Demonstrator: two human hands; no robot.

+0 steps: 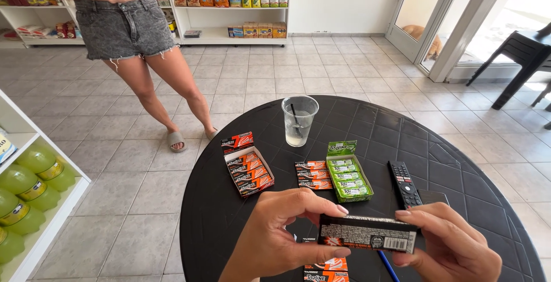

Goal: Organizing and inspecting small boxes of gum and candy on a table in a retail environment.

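- Dark gum pack point(367, 233) up off the bench point(459, 161), held level in mid-air above the near edge, long axis running left to right across the view, printed back face toward the camera.
- Clamped at both ends: left hand point(287, 230) pinching the left end between thumb and fingertips, right hand point(450, 247) gripping the right end. Hands apart, the pack bridging them, neither clearly nearer.
- Just below the pack, at the near edge, more orange packs point(325, 269) lying flat, plus a blue pen point(388, 266) poking out.
- Farther in, toward the middle: three loose orange packs point(313, 174) in a stack, wedged beside the green display box point(348, 176); orange display box point(247, 166) to their left.
- Black remote point(404, 183) to the right of the green box, lengthwise away from the hands.
- Plastic cup point(299, 120) with a straw near the far edge.
- Beyond the bench, a person point(129, 29) standing on the tiled floor, arms folded.
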